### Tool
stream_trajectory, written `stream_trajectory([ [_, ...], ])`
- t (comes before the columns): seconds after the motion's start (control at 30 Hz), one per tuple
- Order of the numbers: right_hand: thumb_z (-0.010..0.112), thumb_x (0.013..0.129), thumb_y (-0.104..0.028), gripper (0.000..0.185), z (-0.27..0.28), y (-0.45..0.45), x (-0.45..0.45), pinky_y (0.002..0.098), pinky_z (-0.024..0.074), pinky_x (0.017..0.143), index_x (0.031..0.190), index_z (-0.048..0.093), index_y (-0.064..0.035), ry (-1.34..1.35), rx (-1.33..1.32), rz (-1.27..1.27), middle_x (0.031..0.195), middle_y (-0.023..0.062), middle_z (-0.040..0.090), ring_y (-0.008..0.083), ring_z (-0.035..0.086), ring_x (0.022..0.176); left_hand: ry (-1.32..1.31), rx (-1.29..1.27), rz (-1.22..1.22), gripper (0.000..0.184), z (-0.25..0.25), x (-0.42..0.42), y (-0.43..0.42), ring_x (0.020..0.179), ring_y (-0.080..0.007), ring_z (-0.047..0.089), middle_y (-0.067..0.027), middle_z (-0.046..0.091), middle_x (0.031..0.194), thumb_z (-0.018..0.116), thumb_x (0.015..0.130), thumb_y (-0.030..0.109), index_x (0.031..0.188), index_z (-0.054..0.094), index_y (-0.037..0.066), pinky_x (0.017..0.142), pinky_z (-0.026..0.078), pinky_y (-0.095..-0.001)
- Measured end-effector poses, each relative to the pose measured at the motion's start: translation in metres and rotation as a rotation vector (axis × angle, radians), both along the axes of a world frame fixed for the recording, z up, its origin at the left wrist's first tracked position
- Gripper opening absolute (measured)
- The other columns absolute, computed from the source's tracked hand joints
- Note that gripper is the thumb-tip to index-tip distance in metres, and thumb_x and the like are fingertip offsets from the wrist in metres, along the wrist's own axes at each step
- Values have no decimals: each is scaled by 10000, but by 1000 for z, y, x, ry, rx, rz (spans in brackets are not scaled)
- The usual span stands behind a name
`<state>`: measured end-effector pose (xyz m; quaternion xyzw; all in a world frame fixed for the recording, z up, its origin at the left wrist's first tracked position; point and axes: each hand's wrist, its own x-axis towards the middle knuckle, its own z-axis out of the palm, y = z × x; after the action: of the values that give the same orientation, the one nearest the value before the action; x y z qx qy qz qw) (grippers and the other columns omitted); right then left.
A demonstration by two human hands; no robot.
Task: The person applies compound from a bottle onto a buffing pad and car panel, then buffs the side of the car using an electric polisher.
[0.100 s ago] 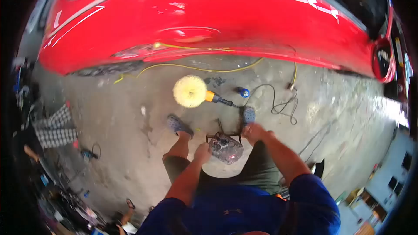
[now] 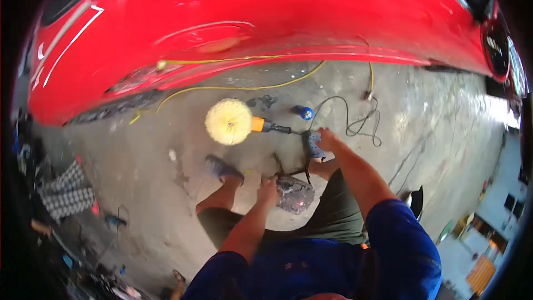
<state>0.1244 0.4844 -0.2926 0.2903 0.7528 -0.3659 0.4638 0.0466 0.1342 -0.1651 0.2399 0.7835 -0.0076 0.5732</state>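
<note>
My left hand (image 2: 268, 190) hangs beside a low stool with a worn, shiny-patched seat (image 2: 296, 195); whether it touches the seat is unclear. Stretched forward, my right hand (image 2: 328, 140) is over or beside the grey-blue clog (image 2: 313, 143) on my right foot. Both hands are small and smeared, so their fingers cannot be read. Ahead of the right hand stands a blue can or bottle (image 2: 305, 113), apart from it. A polisher (image 2: 259, 124) lies on the floor with its fluffy yellow pad (image 2: 229, 121) facing up.
A red car (image 2: 288, 16) spans the far side. A yellow cord (image 2: 244, 87) and a looping black cable (image 2: 348, 112) run across the concrete floor. Someone in checkered clothing (image 2: 69, 191) is at the far left. Shelving and boxes (image 2: 482, 272) stand at lower right.
My right hand has moved forward from near my right knee to the clog. My left hand has shifted slightly forward and right. The whole view has tilted a little.
</note>
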Motion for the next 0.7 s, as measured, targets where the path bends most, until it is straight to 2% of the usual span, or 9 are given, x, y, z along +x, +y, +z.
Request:
stream_trajectory([
  [0.07,792,798,-333,856,-46,132,-102,483,506,1020,1510,352,-154,17,306,-205,1388,258,496,402,569,1254,276,402,-204,491,-126,-40,143,1096,-417,637,-212,606,1310,701,906,418,1285,620,116,944,525,-479],
  [0.1,801,788,-339,891,-74,153,-155,476,502,1036,1526,329,-179,67,374,-284,1427,265,466,398,551,1285,116,320,-332,483,-174,-73,179,1105,-421,634,-210,608,1310,694,911,414,1284,623,115,946,524,-478],
  [0.17,806,779,-316,860,-116,155,-182,464,506,1041,1509,372,-178,75,403,-334,1449,256,459,386,559,1289,-300,85,-589,468,-217,-80,206,1124,-429,627,-206,610,1309,681,921,404,1283,629,114,952,522,-477],
  [0.27,790,782,-269,732,-172,158,-196,446,529,1014,1432,475,-150,43,460,-383,1465,245,456,380,590,1256,-195,205,-439,402,-274,-73,204,1134,-378,655,-215,565,1400,728,857,328,1238,691,203,939,540,-479],
  [0.3,780,784,-246,660,-180,155,-198,439,545,991,1384,528,-132,37,514,-424,1465,241,458,382,610,1230,-203,251,-644,356,-285,-81,202,1164,-370,647,-168,641,1329,706,873,318,1201,732,181,929,539,-464],
  [0.4,643,869,-137,479,-182,154,-190,427,573,932,1338,558,-93,108,568,-391,1451,261,423,400,668,1127,-429,-8,-632,363,-319,-95,171,1161,-346,649,-145,670,1296,700,877,317,1196,741,148,935,526,-458],
  [0.5,712,801,-121,498,-170,153,-195,444,574,934,1279,577,-90,155,621,-461,1416,259,457,418,667,1104,-489,-145,-598,377,-414,-104,112,1156,-323,650,-127,689,1283,689,887,320,1199,744,117,943,513,-448],
  [0.6,698,803,-100,466,-176,144,-199,448,579,925,1256,586,-83,271,676,-445,1398,263,451,429,673,1076,-433,-261,-674,436,-321,-144,169,1165,-317,646,-126,686,1291,704,887,382,1221,730,103,974,497,-441],
  [0.7,767,748,-212,538,-140,122,-203,463,578,899,1243,593,-92,376,664,-382,1343,231,541,404,677,1075,-377,-50,-557,501,-263,-157,193,1155,-323,635,-138,658,1318,644,940,458,1275,691,88,974,487,-451],
])
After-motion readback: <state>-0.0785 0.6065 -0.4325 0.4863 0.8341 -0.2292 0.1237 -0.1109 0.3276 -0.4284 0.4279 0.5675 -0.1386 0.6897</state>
